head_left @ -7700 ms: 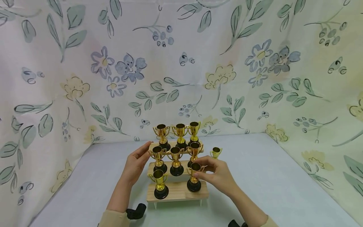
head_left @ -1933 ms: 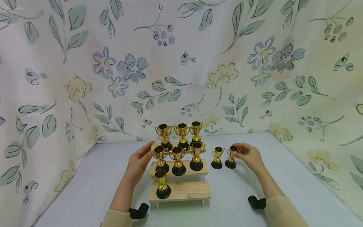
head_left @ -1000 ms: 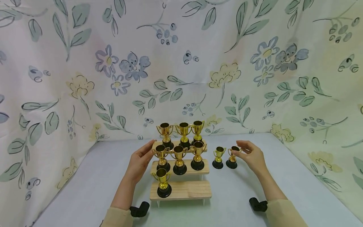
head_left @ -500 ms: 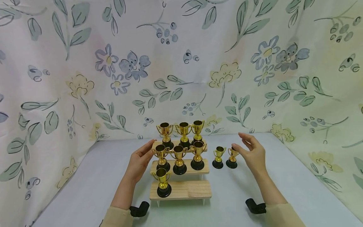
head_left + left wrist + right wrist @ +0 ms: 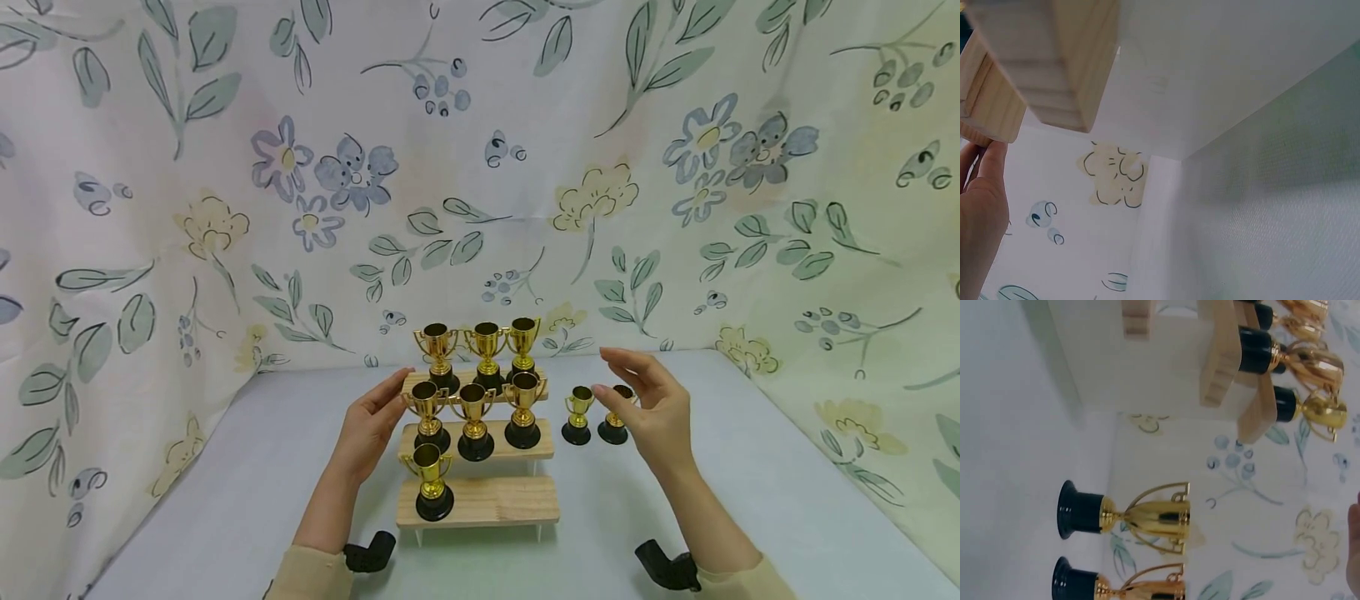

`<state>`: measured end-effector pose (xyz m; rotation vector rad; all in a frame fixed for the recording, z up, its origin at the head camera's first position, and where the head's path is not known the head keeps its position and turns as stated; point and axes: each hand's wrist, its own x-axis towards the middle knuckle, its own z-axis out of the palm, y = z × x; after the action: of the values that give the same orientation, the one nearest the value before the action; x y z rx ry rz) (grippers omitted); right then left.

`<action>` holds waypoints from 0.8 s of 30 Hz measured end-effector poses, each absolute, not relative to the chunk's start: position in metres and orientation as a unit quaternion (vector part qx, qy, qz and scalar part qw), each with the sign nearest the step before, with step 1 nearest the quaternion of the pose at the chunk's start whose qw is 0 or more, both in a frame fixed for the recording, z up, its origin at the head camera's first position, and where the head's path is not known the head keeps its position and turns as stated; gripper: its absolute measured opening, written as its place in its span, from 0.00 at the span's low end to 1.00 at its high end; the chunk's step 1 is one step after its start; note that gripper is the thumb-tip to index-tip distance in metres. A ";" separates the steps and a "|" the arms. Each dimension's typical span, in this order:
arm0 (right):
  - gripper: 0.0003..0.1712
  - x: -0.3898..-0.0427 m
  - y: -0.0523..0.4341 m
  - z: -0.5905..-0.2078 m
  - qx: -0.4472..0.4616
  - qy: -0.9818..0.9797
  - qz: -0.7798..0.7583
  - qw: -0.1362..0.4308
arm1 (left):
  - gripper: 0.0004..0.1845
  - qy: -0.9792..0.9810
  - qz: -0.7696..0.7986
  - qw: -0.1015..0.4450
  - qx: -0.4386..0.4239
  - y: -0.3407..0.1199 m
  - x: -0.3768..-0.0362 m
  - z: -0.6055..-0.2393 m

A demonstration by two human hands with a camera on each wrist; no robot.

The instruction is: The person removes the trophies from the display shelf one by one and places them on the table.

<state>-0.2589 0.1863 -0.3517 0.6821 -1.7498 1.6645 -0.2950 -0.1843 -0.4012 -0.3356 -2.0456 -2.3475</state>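
A three-tier wooden display stand (image 5: 517, 502) holds small gold trophy cups on black bases. Three trophies (image 5: 487, 342) line the top tier, three more (image 5: 474, 412) the middle one, and a single trophy (image 5: 429, 475) is at the left of the bottom tier. My left hand (image 5: 366, 435) grips the left end of the top board; its fingers touch the wood in the left wrist view. Off the stand's right side, two trophies stand upright on the table: a yellower one (image 5: 577, 408) and a coppery one (image 5: 612, 429). My right hand (image 5: 662, 410), thumb and fingers apart, hovers before the coppery one, partly covering it.
White cloth covers the table (image 5: 750, 467). A floral curtain (image 5: 480, 183) hangs behind and at both sides. Black wrist-worn devices (image 5: 667, 567) jut inward from both wrists, low over the table.
The coppery trophy went from the bottom tier's right side to the table beside the yellower one. My right hand let go, rose, then shifted left. My left hand stayed at the stand.
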 end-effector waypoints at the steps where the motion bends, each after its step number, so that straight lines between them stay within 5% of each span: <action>1: 0.23 -0.256 0.183 -0.351 0.267 -0.661 0.631 0.306 | 0.31 -0.653 -0.750 0.005 -0.106 -0.184 -0.295 -0.401; 24: 0.26 -0.232 0.120 -0.358 0.404 -0.657 0.586 0.251 | 0.32 -0.655 -0.746 0.021 -0.116 -0.182 -0.295 -0.401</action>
<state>-0.2325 0.1198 -0.3582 1.0988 -1.7869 1.5935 -0.2949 -0.1819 -0.4008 -0.3587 -2.0325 -2.3136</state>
